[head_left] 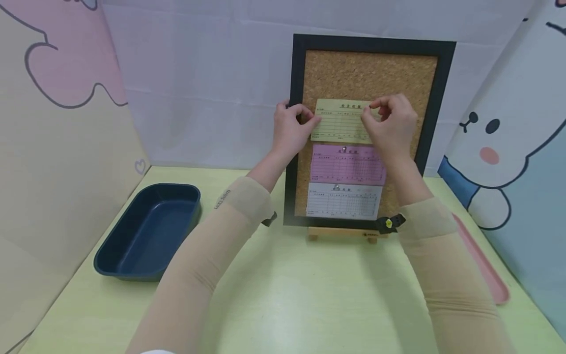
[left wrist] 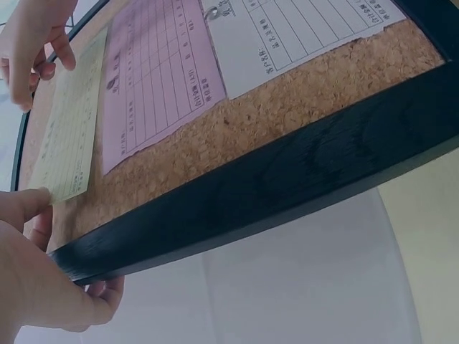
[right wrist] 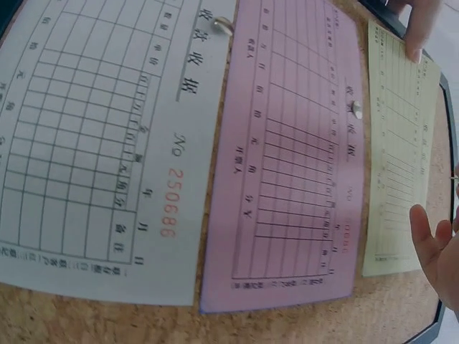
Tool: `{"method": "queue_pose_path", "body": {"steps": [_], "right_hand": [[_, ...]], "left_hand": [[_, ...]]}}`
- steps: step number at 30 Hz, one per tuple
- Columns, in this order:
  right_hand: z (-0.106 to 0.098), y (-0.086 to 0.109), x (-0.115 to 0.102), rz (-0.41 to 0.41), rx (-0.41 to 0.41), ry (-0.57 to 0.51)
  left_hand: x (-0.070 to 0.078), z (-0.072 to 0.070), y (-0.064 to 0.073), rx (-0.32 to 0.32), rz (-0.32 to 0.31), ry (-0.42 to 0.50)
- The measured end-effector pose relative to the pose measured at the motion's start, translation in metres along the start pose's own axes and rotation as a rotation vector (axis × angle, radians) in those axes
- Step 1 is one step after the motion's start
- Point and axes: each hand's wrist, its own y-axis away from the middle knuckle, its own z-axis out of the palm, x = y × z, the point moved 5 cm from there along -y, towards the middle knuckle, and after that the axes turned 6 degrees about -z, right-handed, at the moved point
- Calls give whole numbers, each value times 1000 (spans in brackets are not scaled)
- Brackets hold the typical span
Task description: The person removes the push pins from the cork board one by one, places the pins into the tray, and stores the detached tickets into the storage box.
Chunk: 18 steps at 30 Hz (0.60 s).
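A yellow receipt slip lies against the cork of a black-framed board. At its left edge my left hand holds it with thumb and index finger; in the left wrist view, other fingers of this hand curl behind the frame. My right hand is over the slip's upper right part, thumb and index finger pinching a small metal pushpin, mostly hidden by the fingers. Below the yellow slip are a pink slip and a white slip, each with a silver pushpin near its top.
The board stands on a small wooden easel on the pale table. A dark blue tray is at the left. Partly behind the right forearm lies a pink tray. White cloth hangs behind the board.
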Motion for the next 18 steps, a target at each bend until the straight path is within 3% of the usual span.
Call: {"method": "queue_pose_path", "body": {"steps": [11, 18], "right_hand": [[-27, -8, -22, -50, 24, -25], [-51, -14, -32, -85, 43, 0]], "left_hand": [[1, -19, 2, 34, 20, -4], [8, -35, 10, 11, 61, -17]]}}
